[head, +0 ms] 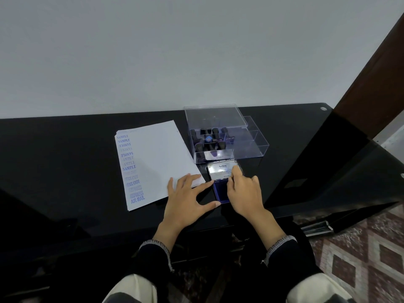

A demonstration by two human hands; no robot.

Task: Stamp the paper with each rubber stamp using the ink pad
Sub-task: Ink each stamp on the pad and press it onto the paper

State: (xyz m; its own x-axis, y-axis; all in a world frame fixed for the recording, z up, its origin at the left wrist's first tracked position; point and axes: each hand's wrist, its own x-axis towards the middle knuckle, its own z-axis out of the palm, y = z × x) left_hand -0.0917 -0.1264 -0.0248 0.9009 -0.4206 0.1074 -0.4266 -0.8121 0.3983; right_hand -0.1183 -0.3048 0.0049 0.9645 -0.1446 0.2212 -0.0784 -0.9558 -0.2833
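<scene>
Ink pad [220,194] lid [223,169] in right hand [244,193].

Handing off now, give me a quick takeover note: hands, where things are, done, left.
Left hand: open, flat on the paper's near corner, fingertips by the ink pad.
Right hand: fingers on the ink pad lid, which stands open.
Stamps all sit in the clear box behind the pad.
Done: SAMPLE, EXPRESS and AIR MAIL prints down the paper's left edge.
Left: cannot tell which stamps remain unused.
</scene>
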